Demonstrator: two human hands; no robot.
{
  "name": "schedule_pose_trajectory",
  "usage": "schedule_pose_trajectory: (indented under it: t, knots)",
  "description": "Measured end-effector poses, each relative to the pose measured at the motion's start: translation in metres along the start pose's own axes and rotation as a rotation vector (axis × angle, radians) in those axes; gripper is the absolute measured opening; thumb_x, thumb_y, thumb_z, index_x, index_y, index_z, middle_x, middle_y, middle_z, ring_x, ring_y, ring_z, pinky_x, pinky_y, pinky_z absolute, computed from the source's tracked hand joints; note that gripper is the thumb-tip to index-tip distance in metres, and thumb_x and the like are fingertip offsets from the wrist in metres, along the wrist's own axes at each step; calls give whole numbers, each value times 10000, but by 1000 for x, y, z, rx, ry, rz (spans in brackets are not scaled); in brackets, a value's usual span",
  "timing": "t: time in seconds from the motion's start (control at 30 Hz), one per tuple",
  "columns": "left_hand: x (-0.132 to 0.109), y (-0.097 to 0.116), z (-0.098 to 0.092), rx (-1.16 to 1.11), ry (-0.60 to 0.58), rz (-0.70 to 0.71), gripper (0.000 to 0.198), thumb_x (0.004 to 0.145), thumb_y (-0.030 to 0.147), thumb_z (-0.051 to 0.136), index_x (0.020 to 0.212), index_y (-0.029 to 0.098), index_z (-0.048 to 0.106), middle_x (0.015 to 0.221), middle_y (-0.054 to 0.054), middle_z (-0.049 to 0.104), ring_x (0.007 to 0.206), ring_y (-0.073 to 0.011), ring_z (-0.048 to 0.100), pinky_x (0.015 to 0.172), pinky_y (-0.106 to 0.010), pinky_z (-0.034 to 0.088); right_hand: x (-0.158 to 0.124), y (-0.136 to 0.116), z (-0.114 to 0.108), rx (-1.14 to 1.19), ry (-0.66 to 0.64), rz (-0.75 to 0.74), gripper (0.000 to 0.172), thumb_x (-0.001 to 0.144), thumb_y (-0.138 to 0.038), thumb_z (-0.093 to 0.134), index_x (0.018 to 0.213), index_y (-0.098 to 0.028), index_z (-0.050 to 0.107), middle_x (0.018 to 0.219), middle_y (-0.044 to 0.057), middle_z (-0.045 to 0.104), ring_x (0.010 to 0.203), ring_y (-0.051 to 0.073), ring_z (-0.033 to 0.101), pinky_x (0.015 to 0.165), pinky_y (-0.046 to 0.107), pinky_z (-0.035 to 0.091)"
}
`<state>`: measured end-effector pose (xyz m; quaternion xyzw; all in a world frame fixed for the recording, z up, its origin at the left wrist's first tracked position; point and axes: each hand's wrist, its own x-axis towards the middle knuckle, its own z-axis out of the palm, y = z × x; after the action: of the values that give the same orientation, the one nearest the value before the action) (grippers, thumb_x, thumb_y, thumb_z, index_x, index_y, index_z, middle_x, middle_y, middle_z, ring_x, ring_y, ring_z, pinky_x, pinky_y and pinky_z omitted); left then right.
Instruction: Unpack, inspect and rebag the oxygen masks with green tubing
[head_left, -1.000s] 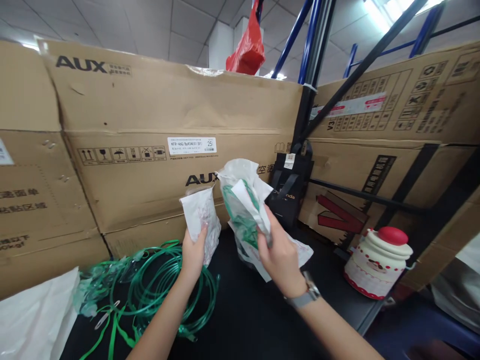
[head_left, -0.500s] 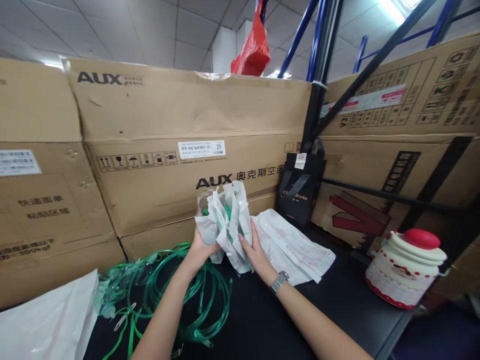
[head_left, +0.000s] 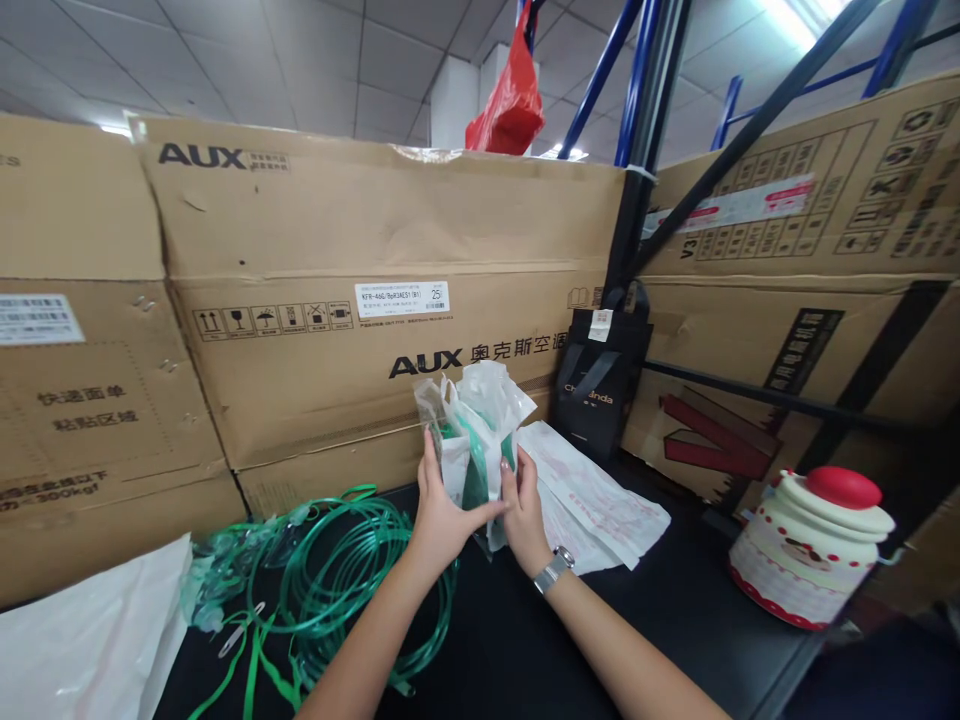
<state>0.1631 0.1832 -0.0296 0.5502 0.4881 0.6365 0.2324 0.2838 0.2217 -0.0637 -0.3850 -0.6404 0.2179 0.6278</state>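
Both hands hold one bunched white-and-clear plastic packet (head_left: 480, 420) with green tubing inside, upright above the black table (head_left: 525, 640). My left hand (head_left: 439, 515) grips its left side, thumb stretched across the front. My right hand (head_left: 521, 510), with a watch on the wrist, pinches its right side. A pile of flat white packets (head_left: 600, 495) lies just right of the hands. A tangle of loose green tubing with clear masks (head_left: 330, 575) lies on the table to the left.
Large AUX cardboard boxes (head_left: 360, 300) wall off the back and left. A black paper bag (head_left: 600, 385) stands against a dark rack post. A white jar with a red lid (head_left: 810, 545) sits at right. A white plastic sheet (head_left: 82, 650) lies at bottom left.
My hands joined on a single packet after holding two apart. The packet now stands upright with the fingers lower on it. The flat packets lie on the table.
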Motion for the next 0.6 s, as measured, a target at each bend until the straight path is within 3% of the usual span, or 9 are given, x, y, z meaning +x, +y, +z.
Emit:
schedule_pose_trajectory:
  t: [0.07, 0.13, 0.27, 0.47, 0.6]
  knots:
    - [7, 3, 8, 79, 113, 14, 1009, 591, 404, 695, 1364, 191, 83, 1394, -159, 229, 1286, -273, 207, 1024, -404, 218, 1, -6, -4, -12, -61, -68, 395, 886, -332, 317, 1264, -217, 331, 1307, 82, 399, 1209, 197, 360, 1014, 398, 295]
    - [13, 5, 12, 135, 155, -5, 939, 623, 434, 661, 1357, 183, 132, 1374, -168, 261, 1278, -281, 227, 1018, -407, 227, 4, -7, -8, -28, -122, -112, 390, 888, -321, 318, 1265, -223, 352, 1313, 70, 402, 1213, 187, 357, 1023, 376, 286]
    - [11, -6, 15, 148, 67, 40, 907, 598, 419, 684, 1339, 209, 206, 1352, -158, 297, 1269, -291, 246, 1013, -421, 238, 11, 7, -6, -35, -112, -19, 507, 870, -375, 350, 1334, -199, 241, 1402, 78, 261, 1283, 195, 229, 1059, 406, 196]
    - [3, -22, 15, 71, 58, 75, 1133, 586, 365, 713, 1358, 198, -100, 1450, -156, 53, 1310, -259, 128, 1036, -404, 193, 9, 22, -1, 51, -167, 55, 583, 854, -415, 380, 1362, -229, 162, 1437, 32, 170, 1306, 180, 155, 1073, 385, 153]
    - [10, -24, 11, 34, -39, 106, 1193, 541, 377, 738, 1356, 174, -110, 1447, -162, 66, 1307, -252, 144, 1042, -378, 186, 6, 14, -2, 42, -197, -24, 497, 880, -399, 324, 1345, -247, 231, 1423, 11, 218, 1302, 166, 171, 1081, 388, 124]
